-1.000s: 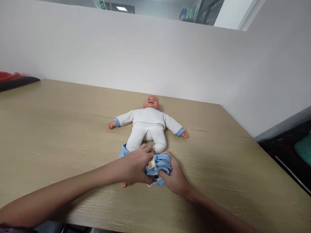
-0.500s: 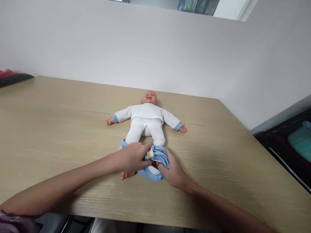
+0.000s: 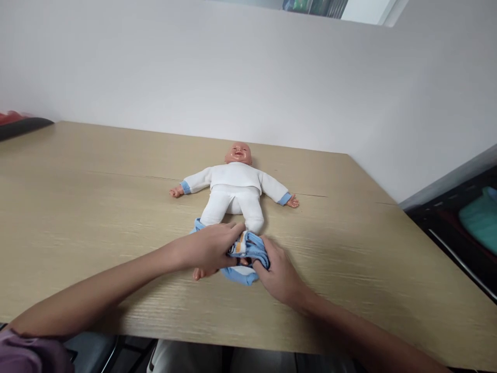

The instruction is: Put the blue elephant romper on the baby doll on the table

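Observation:
A baby doll point(image 3: 235, 191) in a white suit with blue cuffs lies on its back on the wooden table point(image 3: 97, 207), head toward the wall. At its feet both my hands grip a bunched light-blue garment point(image 3: 248, 251). My left hand point(image 3: 212, 248) is closed on the garment's left side, over the doll's lower legs. My right hand point(image 3: 277, 272) is closed on its right side. One bare doll foot point(image 3: 199, 273) pokes out below my left hand. The other foot is hidden.
A white partition wall point(image 3: 248, 77) runs behind the table. A dark tray with something red point(image 3: 19, 124) sits at the far left. At the right, below the table's edge, a dark bin holds a teal item point(image 3: 479, 220).
Both hands and the blue garment have shifted slightly up the doll's legs, toward its body. The doll stays where it was.

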A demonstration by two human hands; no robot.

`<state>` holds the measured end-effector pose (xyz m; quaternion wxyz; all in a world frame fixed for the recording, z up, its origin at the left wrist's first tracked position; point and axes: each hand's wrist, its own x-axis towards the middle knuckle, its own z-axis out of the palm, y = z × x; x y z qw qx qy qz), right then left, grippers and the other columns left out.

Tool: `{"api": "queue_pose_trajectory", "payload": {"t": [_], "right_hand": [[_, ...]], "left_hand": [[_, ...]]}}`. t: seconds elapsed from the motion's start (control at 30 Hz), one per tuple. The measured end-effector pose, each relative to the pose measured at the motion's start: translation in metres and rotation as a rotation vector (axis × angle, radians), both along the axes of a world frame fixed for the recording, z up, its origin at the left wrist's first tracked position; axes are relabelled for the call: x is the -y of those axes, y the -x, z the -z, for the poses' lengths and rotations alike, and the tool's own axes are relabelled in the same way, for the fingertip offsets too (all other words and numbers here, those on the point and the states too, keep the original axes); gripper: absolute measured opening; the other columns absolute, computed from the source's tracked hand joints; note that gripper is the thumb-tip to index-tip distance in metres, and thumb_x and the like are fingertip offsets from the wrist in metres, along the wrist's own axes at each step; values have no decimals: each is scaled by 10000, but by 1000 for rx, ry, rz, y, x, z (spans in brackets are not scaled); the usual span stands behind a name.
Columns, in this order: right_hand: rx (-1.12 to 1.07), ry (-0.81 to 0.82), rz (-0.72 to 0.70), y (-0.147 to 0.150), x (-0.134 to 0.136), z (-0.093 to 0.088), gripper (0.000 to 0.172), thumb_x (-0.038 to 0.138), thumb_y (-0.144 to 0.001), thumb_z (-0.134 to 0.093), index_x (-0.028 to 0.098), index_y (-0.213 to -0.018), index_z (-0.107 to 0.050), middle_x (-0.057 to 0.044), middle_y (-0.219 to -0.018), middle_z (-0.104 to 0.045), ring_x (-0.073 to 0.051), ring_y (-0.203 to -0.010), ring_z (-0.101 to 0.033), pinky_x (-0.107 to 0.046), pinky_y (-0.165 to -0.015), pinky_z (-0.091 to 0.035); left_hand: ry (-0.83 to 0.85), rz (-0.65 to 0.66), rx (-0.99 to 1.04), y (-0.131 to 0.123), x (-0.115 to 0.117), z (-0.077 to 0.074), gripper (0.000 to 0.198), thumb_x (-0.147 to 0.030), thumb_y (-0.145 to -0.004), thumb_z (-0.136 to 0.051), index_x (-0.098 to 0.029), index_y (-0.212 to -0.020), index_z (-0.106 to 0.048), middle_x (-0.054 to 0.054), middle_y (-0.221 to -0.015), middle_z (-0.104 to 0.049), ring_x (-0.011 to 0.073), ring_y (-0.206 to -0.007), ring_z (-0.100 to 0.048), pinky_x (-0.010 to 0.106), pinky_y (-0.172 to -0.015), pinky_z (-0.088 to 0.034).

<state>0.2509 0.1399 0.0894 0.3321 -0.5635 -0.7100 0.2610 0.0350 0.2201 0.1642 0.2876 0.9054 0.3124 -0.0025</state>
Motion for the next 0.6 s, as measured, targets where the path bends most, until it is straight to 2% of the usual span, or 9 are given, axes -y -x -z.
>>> {"api": "queue_pose_trajectory", "payload": {"t": [0.13, 0.23, 0.3, 0.37, 0.47, 0.53, 0.6], "right_hand": [[-44, -39, 7, -1, 1, 5, 377, 154, -844, -656, 246, -1206, -598, -34, -1064, -731, -250, -938, -707, -362, -820, -528], [-58, -137, -17, -2, 0, 6, 356, 197, -852, -718, 256, -1175, -579, -14, -1018, -689, -231, -899, -688, -333, -780, -532], [-76, -233, -23, -4, -2, 7, 322, 217, -866, -739, 260, -1141, -578, -9, -991, -655, -221, -881, -667, -326, -780, -543], [-93, -357, 8, -5, -5, 9, 332, 181, -853, -736, 261, -1138, -586, -32, -1054, -635, -236, -971, -662, -343, -855, -563], [-142, -492, 91, -9, -12, 13, 447, 99, -820, -687, 259, -1226, -590, -92, -1241, -599, -286, -1226, -612, -410, -1035, -547], [-208, -482, 102, -12, -19, 14, 506, 82, -843, -652, 262, -1310, -577, -102, -1293, -608, -284, -1267, -607, -429, -1075, -535], [-280, -424, 71, -18, -26, 15, 476, 98, -893, -635, 265, -1335, -584, -91, -1266, -650, -265, -1209, -649, -416, -1048, -548]], "left_hand": [[173, -58, 96, 0, -9, 0, 420, -352, -875, -741, -231, -1174, -471, 12, -929, -666, 224, -788, -655, 308, -658, -442], [232, -110, 152, 0, -14, 1, 498, -348, -828, -768, -234, -1192, -448, 5, -949, -641, 220, -820, -645, 296, -649, -443], [255, -129, 195, -1, -16, 1, 484, -333, -824, -742, -238, -1192, -442, -5, -949, -616, 211, -826, -631, 288, -644, -448], [249, -124, 248, -2, -16, 2, 440, -316, -832, -706, -239, -1179, -446, -16, -938, -597, 196, -810, -614, 285, -651, -454], [159, -115, 297, -4, -15, 4, 372, -313, -866, -666, -234, -1156, -447, -14, -920, -593, 191, -786, -600, 300, -675, -448], [83, -149, 333, -5, -15, 8, 363, -326, -897, -646, -232, -1169, -424, -1, -927, -595, 205, -804, -612, 314, -694, -452], [44, -184, 399, -5, -15, 13, 439, -326, -918, -637, -231, -1261, -381, 32, -1009, -621, 225, -867, -645, 331, -736, -483]]}}
